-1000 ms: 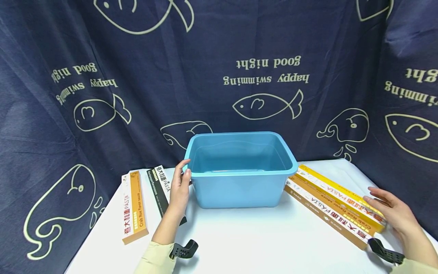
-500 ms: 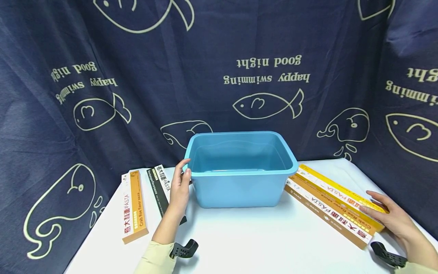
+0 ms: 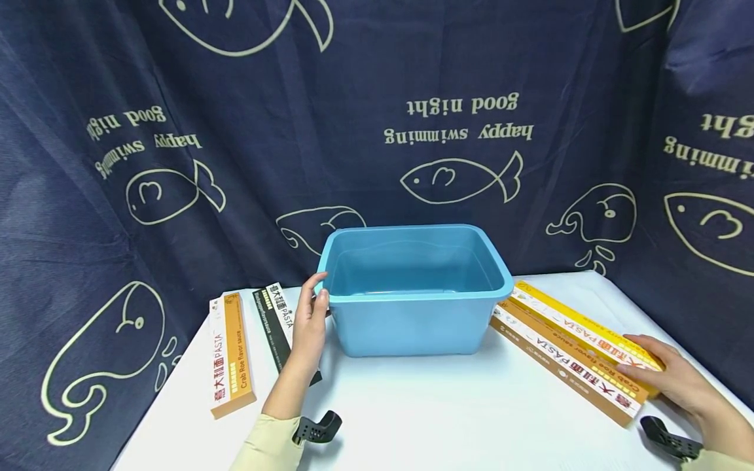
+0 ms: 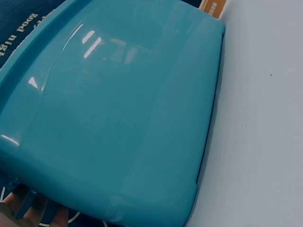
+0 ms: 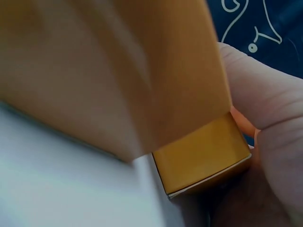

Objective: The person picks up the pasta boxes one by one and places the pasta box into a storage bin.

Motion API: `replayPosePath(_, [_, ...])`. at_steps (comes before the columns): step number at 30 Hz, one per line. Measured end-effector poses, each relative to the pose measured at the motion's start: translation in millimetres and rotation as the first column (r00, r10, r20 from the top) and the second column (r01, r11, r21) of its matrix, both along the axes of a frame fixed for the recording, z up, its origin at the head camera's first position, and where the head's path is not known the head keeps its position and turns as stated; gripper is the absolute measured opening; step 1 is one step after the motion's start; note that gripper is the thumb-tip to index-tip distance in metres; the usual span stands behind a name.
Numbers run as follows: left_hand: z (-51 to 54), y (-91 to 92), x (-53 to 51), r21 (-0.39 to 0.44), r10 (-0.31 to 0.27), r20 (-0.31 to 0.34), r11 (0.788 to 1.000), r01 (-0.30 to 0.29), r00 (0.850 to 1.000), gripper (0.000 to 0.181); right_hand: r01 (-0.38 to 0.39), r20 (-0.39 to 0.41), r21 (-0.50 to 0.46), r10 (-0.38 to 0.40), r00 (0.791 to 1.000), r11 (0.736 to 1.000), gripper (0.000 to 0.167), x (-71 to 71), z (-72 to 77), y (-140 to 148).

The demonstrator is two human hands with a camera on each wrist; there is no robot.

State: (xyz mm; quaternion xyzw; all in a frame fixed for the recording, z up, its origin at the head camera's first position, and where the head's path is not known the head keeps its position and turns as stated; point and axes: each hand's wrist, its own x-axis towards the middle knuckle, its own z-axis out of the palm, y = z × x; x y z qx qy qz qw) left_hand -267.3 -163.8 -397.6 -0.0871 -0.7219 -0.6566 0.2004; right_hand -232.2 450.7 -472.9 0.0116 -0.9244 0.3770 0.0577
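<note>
— Lower and closer round the near end of the yellow pasta box (image 3: 577,320): that's how the right hand (image 3: 677,384) has shifted since a second ago. The left hand (image 3: 310,327) hasn't moved.

— How are they held?

— Right: narrow, thumb on the near side of the yellow box, fingers on the far side. Left: gripping the blue bin (image 3: 406,327) by the rim at its near left corner.

— Any room by the right thumb?

— Little. A crab roe pasta box (image 3: 559,356) lies just beside the yellow one, on the near side. The far ends of both disappear behind the bin.

— And past the left arm?

— Partly hidden by it, a black pasta box (image 3: 273,329); farther left, another crab roe box (image 3: 232,356), lying flat near the table's edge.

— Surface?

— White tabletop (image 3: 424,412), running forward from the bin's front wall between the forearms. A navy curtain (image 3: 353,131) surrounds the back and sides, printed with fish, whales and upside-down lettering.
</note>
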Motion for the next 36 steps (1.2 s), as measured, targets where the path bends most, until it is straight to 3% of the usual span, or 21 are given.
replayPosePath(4, [-0.4,-0.1,-0.6,-0.004,0.003,-0.007,1.0,-0.003,1.0,0.04,-0.016,-0.044,0.036,0.018,0.999,0.999,0.07,-0.9,-0.6,1.3])
replayPosePath(13, [0.2,0.6,0.0,0.001,0.001,-0.011,1.0,-0.001,1.0,0.041,-0.004,0.047,0.098,-0.001,0.999,0.995,0.076,-1.7,8.9,-0.4])
replayPosePath(20, [0.4,0.4,0.6,-0.003,-0.006,-0.017,1.0,0.006,1.0,0.041,-0.004,0.04,0.118,0.0,0.999,0.993,0.076,-1.1,8.0,0.0])
replayPosePath(27, [-0.4,0.4,0.3,-0.004,-0.004,-0.007,1.0,0.004,1.0,0.04,0.088,0.068,0.167,-0.1,0.993,0.982,0.085,-0.1,8.7,-1.3])
replayPosePath(36, [0.2,0.3,0.6,-0.005,-0.002,-0.004,1.0,0.002,1.0,0.04,0.219,0.096,0.115,-0.23,0.968,0.969,0.092,0.2,16.8,-7.1])
